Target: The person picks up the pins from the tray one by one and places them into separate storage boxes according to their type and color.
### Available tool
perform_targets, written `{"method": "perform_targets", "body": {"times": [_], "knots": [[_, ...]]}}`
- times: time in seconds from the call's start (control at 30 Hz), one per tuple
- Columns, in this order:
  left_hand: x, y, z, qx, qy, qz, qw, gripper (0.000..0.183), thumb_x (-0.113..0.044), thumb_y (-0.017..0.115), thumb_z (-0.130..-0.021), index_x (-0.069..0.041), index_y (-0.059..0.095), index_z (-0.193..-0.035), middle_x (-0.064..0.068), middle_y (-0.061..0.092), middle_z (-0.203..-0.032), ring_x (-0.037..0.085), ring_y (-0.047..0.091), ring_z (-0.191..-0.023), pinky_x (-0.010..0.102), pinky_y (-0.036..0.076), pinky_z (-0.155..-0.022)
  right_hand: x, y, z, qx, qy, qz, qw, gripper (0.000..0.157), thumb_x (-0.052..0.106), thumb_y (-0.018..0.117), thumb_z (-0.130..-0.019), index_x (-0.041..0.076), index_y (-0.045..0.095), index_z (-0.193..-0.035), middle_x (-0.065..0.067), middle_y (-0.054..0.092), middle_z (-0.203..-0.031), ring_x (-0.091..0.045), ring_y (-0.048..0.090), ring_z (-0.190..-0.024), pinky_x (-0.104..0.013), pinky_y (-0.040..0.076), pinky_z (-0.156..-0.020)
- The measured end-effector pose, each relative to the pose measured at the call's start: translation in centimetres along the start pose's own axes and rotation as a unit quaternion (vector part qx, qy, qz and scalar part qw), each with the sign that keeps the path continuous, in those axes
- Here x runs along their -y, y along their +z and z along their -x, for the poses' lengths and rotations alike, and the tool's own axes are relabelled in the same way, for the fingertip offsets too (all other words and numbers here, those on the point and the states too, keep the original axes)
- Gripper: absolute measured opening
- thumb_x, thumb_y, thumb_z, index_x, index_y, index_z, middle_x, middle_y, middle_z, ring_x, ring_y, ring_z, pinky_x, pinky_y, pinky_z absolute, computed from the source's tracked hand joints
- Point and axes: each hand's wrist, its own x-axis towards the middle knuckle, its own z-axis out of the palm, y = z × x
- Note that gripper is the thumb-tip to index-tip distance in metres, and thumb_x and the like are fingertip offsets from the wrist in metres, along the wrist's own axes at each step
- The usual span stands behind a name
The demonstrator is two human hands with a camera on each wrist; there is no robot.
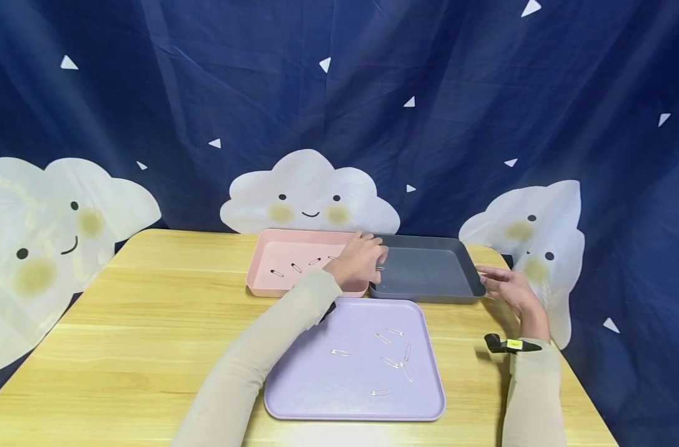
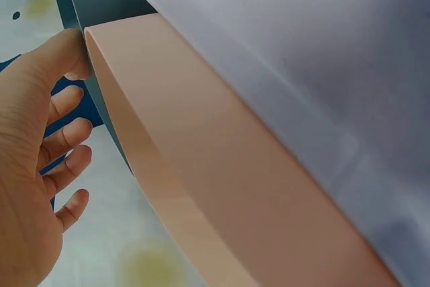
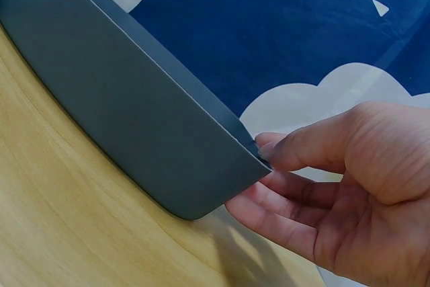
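My left hand is over the seam where the pink tray meets the dark grey tray. A small gold-coloured safety pin shows at its fingertips, over the grey tray; the left wrist view hides the pin behind the thumb and fingers. My right hand pinches the grey tray's right near corner, thumb at the rim and fingers against the outer wall. Several black safety pins lie spread in the pink tray, partly covered by my left forearm.
In front of both trays lies a flat lavender tray with several pale metal safety pins scattered on it. My left sleeve crosses its left side. The wooden table backs onto a dark blue curtain with cloud faces.
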Motion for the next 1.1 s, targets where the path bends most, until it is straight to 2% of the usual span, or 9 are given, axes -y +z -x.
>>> {"method": "perform_targets", "body": {"times": [0.37,0.57,0.67,1.1], "knots": [[-0.1,-0.3,0.9,-0.004,0.021,0.004,0.9998,0.028,-0.042,0.077,-0.076,-0.027,0.065,-0.096,-0.007,0.062,-0.104,0.017,0.055,-0.104,0.038,0.039,-0.094,-0.2,-0.1,0.0,0.003,-0.002,0.003,1.000,0.044,0.009,0.061,-0.100,-0.003,0.056,-0.142,0.020,0.074,-0.099,-0.001,0.070,-0.087,-0.022,0.058,-0.077],[-0.2,-0.5,1.6,-0.020,0.043,0.012,0.9988,0.024,-0.037,0.074,-0.076,-0.026,0.066,-0.095,-0.008,0.060,-0.099,0.016,0.052,-0.095,0.036,0.039,-0.088,-0.2,-0.1,-0.1,0.003,-0.003,-0.003,1.000,0.041,0.008,0.062,-0.100,0.000,0.060,-0.140,0.020,0.074,-0.096,-0.001,0.070,-0.085,-0.022,0.058,-0.076],[-0.4,-0.6,2.1,-0.023,0.055,0.014,0.9981,0.022,-0.035,0.073,-0.075,-0.026,0.065,-0.095,-0.009,0.058,-0.097,0.015,0.050,-0.093,0.036,0.038,-0.089,-0.1,-0.1,-0.1,0.005,-0.002,-0.001,1.000,0.042,0.008,0.061,-0.100,-0.001,0.058,-0.141,0.019,0.075,-0.097,-0.001,0.070,-0.085,-0.022,0.058,-0.076],[-2.2,-1.1,5.0,-0.035,0.142,0.016,0.9892,0.022,-0.035,0.074,-0.075,-0.026,0.064,-0.092,-0.007,0.060,-0.097,0.016,0.054,-0.098,0.035,0.040,-0.089,-0.1,0.0,-0.1,0.004,0.000,-0.006,1.000,0.041,0.008,0.061,-0.100,0.001,0.059,-0.141,0.019,0.075,-0.100,-0.001,0.070,-0.086,-0.022,0.058,-0.076]]}}
